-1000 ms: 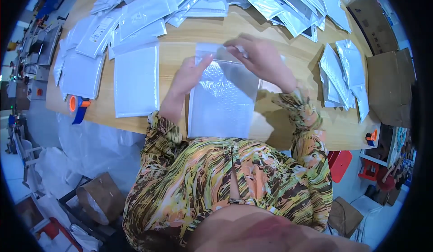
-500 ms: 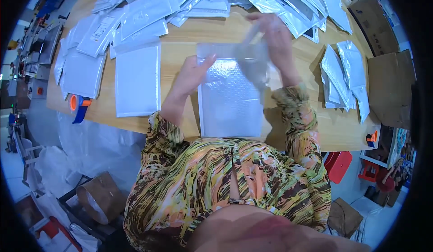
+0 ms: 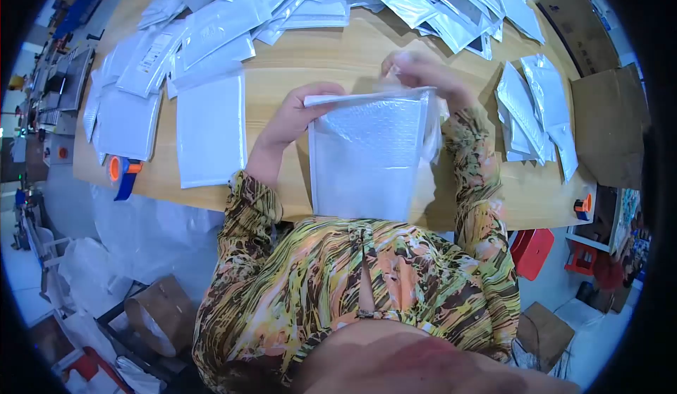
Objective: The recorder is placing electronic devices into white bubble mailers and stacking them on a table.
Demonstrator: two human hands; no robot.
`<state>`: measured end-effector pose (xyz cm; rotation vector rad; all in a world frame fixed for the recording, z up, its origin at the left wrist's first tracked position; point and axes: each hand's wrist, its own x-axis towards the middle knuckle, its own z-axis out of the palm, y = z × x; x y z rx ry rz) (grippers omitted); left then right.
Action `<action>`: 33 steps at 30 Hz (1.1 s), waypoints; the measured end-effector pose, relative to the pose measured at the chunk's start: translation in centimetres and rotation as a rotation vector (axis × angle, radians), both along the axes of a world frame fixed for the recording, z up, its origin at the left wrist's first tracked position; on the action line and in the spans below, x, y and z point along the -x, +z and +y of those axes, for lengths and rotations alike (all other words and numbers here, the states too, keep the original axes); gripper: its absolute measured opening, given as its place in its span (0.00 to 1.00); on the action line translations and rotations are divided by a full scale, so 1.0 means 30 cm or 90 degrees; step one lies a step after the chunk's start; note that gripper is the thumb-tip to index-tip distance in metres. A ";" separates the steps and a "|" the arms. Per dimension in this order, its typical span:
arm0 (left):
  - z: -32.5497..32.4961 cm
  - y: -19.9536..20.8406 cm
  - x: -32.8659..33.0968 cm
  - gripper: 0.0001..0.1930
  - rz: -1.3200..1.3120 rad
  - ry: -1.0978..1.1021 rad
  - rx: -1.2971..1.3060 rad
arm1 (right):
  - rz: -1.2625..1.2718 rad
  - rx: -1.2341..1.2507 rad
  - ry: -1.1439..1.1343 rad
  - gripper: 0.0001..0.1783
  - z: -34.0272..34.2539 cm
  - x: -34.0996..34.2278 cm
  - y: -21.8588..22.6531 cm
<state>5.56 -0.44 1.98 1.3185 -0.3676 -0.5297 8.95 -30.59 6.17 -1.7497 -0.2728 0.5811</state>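
1. White bubble mailer [image 3: 367, 158] now stands lifted at its top edge above the wooden table [image 3: 324, 52]; half a second earlier it lay flat with the flap extended.
2. Left hand [image 3: 300, 115] pinches the mailer's upper left corner, fingers closed on it.
3. Right hand [image 3: 419, 73] has come down from its raised position to the top right edge, fingers closed on the flap.
4. Flat white mailer [image 3: 211, 129] at left is unchanged.
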 end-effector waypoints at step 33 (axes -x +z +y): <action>0.344 -0.056 0.024 0.23 -0.352 0.409 -1.013 | -0.775 0.263 -1.038 0.15 -0.541 0.439 0.143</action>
